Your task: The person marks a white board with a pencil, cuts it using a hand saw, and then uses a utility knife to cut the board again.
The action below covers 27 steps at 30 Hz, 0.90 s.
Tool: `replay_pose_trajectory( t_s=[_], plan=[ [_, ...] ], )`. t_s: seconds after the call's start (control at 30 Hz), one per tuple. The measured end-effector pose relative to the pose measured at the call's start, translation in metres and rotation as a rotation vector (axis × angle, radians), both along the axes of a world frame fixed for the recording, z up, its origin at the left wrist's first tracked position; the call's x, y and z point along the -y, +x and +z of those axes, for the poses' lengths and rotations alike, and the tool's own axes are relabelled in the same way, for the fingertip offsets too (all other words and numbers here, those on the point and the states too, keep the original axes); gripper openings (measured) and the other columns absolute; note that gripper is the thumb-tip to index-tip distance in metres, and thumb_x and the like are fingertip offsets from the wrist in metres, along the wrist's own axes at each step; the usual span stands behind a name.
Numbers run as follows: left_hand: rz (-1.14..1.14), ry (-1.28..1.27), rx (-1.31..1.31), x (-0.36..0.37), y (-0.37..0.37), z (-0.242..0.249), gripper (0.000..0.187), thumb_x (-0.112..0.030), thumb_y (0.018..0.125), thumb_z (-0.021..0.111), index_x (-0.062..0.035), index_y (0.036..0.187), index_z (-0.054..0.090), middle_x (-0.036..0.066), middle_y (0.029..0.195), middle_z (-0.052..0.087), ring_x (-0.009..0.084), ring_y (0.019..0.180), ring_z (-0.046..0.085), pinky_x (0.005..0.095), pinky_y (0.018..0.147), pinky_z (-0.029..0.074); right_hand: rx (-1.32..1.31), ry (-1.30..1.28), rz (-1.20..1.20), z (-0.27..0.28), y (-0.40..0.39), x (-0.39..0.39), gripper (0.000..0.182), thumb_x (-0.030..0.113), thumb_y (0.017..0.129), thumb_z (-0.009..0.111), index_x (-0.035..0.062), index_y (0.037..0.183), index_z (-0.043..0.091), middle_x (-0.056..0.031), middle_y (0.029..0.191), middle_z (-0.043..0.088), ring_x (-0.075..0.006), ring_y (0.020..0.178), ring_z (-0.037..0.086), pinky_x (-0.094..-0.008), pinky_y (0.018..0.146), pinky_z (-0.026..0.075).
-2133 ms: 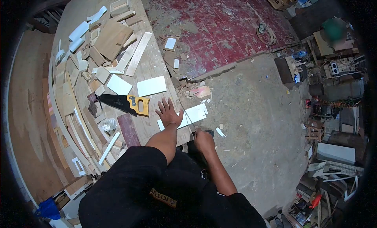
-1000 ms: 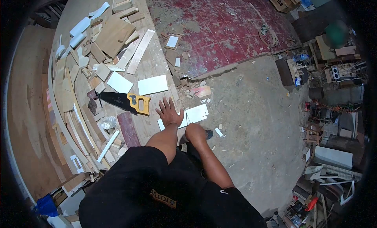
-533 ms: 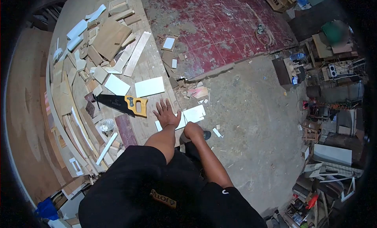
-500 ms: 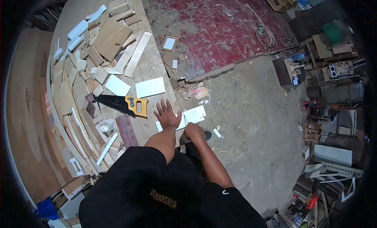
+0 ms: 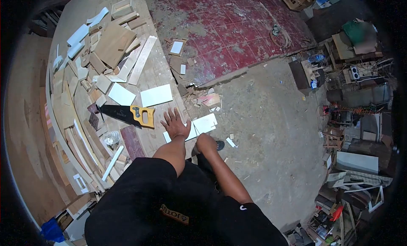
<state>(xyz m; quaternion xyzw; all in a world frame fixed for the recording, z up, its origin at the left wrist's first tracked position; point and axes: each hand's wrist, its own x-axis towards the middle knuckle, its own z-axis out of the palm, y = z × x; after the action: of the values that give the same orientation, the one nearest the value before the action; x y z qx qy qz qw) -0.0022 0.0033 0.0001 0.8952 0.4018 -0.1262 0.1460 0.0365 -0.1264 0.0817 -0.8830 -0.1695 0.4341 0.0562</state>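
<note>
The left hand [image 5: 176, 125], fingers spread, presses flat on the white board [image 5: 205, 123], whose long axis runs slantwise from beneath that palm out past the right edge of the counter [image 5: 163, 68], over open floor [image 5: 263, 131]. The right hand [image 5: 206, 143], nearer the overhanging end, is closed just beside the board's body-side edge on a thin blade [image 5: 195, 128] crossing it, the handle hidden; the saw [image 5: 118, 113] lies left of both.
</note>
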Motion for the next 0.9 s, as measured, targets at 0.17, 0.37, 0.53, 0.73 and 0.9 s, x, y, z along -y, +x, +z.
replay_pose_trajectory(
  t_s=[0.17, 0.37, 0.53, 0.73, 0.9],
  plan=[
    [0.000, -0.012, 0.000, -0.001, 0.000, -0.003, 0.092, -0.054, 0.088, 0.053, -0.0101, 0.160, 0.015, 0.016, 0.167, 0.007, 0.0403, 0.153, 0.003, 0.0649, 0.119, 0.004, 0.161, -0.028, -0.040, 0.012, -0.020, -0.005, 0.027, 0.017, 0.093, 0.052, 0.0011, 0.099, 0.072, -0.0232, 0.103, 0.072, -0.0379, 0.093, 0.072, -0.0466, 0.077, 0.059],
    [0.001, -0.009, 0.031, 0.001, -0.002, 0.000, 0.091, -0.055, 0.089, 0.052, -0.0095, 0.159, 0.016, 0.016, 0.166, 0.009, 0.0404, 0.153, 0.003, 0.0649, 0.119, 0.004, 0.091, -0.055, 0.000, 0.040, -0.038, -0.024, 0.028, 0.019, 0.093, 0.053, -0.0009, 0.101, 0.071, -0.0233, 0.102, 0.072, -0.0385, 0.092, 0.072, -0.0470, 0.078, 0.058],
    [0.002, -0.005, -0.006, -0.001, 0.000, 0.002, 0.091, -0.055, 0.089, 0.052, -0.0096, 0.159, 0.017, 0.015, 0.166, 0.010, 0.0399, 0.153, 0.003, 0.0644, 0.119, 0.004, 0.032, -0.003, -0.138, 0.041, -0.052, -0.032, 0.033, 0.021, 0.091, 0.057, -0.0045, 0.112, 0.061, -0.0286, 0.104, 0.070, -0.0416, 0.098, 0.071, -0.0487, 0.082, 0.057],
    [0.001, 0.003, 0.019, -0.001, -0.002, -0.004, 0.092, -0.054, 0.087, 0.054, -0.0095, 0.159, 0.018, 0.015, 0.166, 0.010, 0.0402, 0.153, 0.003, 0.0658, 0.118, 0.007, 0.099, -0.048, -0.051, 0.050, -0.032, -0.013, 0.025, 0.018, 0.087, 0.061, -0.0027, 0.099, 0.070, -0.0247, 0.103, 0.072, -0.0409, 0.098, 0.071, -0.0478, 0.080, 0.057],
    [-0.009, 0.012, 0.013, -0.001, -0.002, -0.004, 0.092, -0.054, 0.088, 0.054, -0.0094, 0.159, 0.018, 0.015, 0.166, 0.010, 0.0404, 0.152, 0.003, 0.0656, 0.118, 0.006, -0.036, 0.030, 0.007, 0.045, -0.042, -0.026, 0.027, 0.018, 0.087, 0.061, -0.0029, 0.100, 0.071, -0.0258, 0.104, 0.071, -0.0397, 0.098, 0.071, -0.0489, 0.081, 0.057]
  ],
)
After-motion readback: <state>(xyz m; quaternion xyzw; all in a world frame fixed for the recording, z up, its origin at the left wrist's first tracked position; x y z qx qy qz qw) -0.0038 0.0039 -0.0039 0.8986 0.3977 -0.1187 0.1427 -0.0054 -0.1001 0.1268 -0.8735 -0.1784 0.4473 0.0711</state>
